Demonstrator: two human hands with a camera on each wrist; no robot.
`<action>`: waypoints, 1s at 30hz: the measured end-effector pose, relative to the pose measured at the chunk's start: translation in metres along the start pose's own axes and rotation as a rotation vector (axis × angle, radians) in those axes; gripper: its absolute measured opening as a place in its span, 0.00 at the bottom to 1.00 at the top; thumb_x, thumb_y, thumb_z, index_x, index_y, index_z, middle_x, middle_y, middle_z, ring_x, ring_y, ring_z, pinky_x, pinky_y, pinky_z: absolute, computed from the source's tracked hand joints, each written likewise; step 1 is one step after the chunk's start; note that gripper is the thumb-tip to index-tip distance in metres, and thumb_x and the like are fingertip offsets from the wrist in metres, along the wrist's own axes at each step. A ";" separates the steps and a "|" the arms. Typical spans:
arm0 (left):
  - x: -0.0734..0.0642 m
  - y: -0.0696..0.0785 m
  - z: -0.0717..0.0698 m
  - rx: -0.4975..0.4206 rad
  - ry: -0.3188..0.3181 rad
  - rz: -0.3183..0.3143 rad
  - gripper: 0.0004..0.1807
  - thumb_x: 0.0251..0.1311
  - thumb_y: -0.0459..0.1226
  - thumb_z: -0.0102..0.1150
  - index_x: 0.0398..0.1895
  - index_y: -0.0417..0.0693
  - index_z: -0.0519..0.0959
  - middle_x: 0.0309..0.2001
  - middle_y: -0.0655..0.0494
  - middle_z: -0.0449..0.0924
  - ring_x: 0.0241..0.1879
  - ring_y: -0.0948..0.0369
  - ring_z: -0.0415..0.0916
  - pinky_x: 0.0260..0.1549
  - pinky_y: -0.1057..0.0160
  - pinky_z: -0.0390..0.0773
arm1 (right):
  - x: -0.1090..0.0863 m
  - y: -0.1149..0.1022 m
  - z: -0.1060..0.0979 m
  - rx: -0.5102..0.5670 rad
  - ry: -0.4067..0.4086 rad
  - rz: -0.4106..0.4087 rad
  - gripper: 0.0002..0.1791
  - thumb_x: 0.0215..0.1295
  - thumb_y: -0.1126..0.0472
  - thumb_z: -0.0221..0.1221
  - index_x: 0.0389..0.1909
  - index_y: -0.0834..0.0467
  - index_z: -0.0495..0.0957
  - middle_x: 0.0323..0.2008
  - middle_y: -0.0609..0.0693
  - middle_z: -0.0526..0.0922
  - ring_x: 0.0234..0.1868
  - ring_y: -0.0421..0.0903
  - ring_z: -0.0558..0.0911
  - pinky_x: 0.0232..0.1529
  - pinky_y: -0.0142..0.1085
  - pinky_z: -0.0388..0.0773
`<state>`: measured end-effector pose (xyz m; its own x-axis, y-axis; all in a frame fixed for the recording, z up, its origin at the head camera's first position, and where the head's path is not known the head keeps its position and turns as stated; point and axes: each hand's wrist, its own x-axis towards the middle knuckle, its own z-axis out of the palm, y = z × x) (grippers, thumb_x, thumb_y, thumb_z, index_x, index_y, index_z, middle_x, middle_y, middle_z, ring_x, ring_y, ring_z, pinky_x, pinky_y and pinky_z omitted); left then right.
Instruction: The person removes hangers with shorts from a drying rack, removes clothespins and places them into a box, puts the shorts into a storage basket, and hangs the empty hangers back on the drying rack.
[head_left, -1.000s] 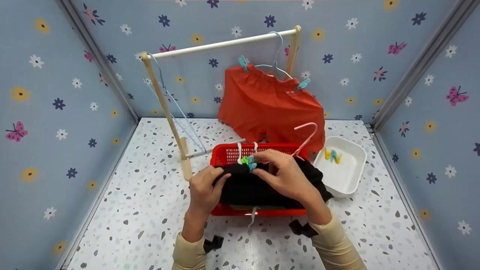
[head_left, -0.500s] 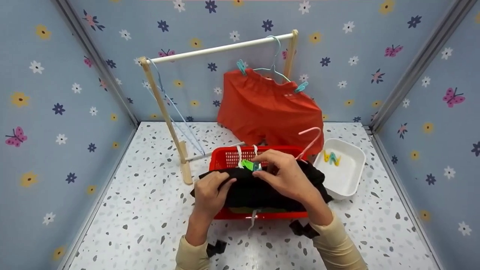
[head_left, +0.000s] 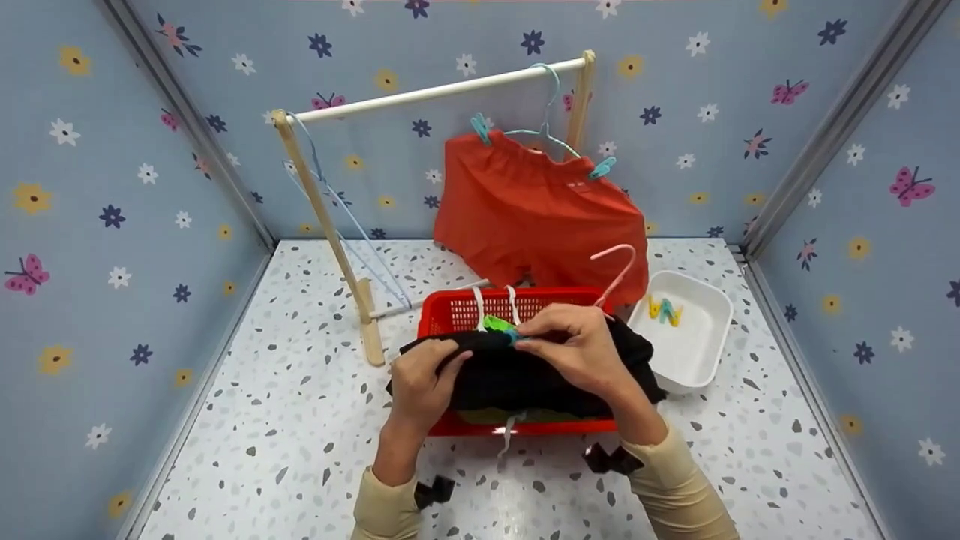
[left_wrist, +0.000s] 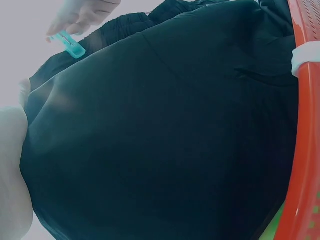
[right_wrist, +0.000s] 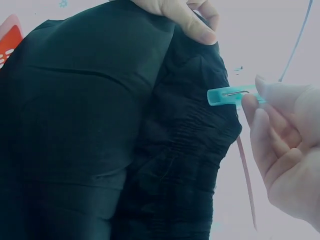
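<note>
A black garment (head_left: 517,382) with a gathered waistband (right_wrist: 187,120) is spread over the red basket (head_left: 551,429). My left hand (head_left: 421,382) pinches its waistband edge, left of the middle. Thumb and fingers of my right hand (head_left: 577,345) pinch a turquoise clothespin (right_wrist: 227,95), whose nose lies across the waistband edge. In the left wrist view the same clothespin (left_wrist: 72,46) hangs over the far waistband. A pink hanger (head_left: 619,277) stands up behind my right hand; most of it is hidden by cloth and fingers.
A white tray (head_left: 701,364) at right holds yellow and turquoise clothespins (head_left: 665,310). Behind, a rack (head_left: 442,91) bears orange shorts (head_left: 540,214) clipped to a hanger, plus a blue hanger (head_left: 367,240). Something bright green (head_left: 497,323) shows in the basket.
The clothespin has turned from upright and shifted right, down onto the waistband edge, as my right hand moved slightly right. My left hand, still on the waistband, has moved a little right.
</note>
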<state>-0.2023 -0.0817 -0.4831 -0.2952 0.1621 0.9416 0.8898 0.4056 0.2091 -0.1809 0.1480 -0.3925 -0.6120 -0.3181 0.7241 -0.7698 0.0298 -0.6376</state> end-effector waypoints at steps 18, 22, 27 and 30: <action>-0.012 -0.007 0.005 -0.062 0.043 -0.089 0.09 0.63 0.37 0.63 0.31 0.38 0.80 0.29 0.52 0.81 0.29 0.57 0.80 0.33 0.61 0.79 | -0.025 0.051 -0.020 0.549 0.313 0.260 0.07 0.55 0.71 0.68 0.36 0.65 0.86 0.34 0.56 0.85 0.28 0.46 0.83 0.33 0.35 0.81; -0.017 -0.009 0.001 -0.053 0.051 -0.108 0.11 0.63 0.38 0.63 0.30 0.37 0.80 0.29 0.51 0.81 0.29 0.56 0.81 0.33 0.61 0.80 | -0.030 0.051 -0.032 0.572 0.390 0.262 0.09 0.57 0.71 0.66 0.40 0.63 0.84 0.37 0.56 0.85 0.29 0.45 0.83 0.34 0.34 0.81; -0.020 -0.010 -0.001 -0.049 0.038 -0.128 0.11 0.63 0.38 0.63 0.31 0.38 0.80 0.30 0.51 0.81 0.30 0.56 0.81 0.33 0.61 0.80 | -0.039 0.047 -0.042 0.457 0.388 0.300 0.13 0.59 0.77 0.62 0.45 0.70 0.76 0.40 0.59 0.83 0.33 0.48 0.84 0.35 0.36 0.81; -0.021 -0.012 -0.001 -0.054 0.035 -0.139 0.11 0.63 0.39 0.63 0.31 0.38 0.80 0.30 0.52 0.81 0.29 0.57 0.81 0.33 0.61 0.80 | -0.043 0.044 -0.045 0.429 0.414 0.312 0.15 0.56 0.82 0.61 0.44 0.73 0.72 0.41 0.61 0.81 0.35 0.50 0.84 0.35 0.37 0.81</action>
<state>-0.2062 -0.0910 -0.5051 -0.4055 0.0764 0.9109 0.8591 0.3724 0.3512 -0.1966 0.2058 -0.4403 -0.8789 0.0366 0.4757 -0.4579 -0.3447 -0.8195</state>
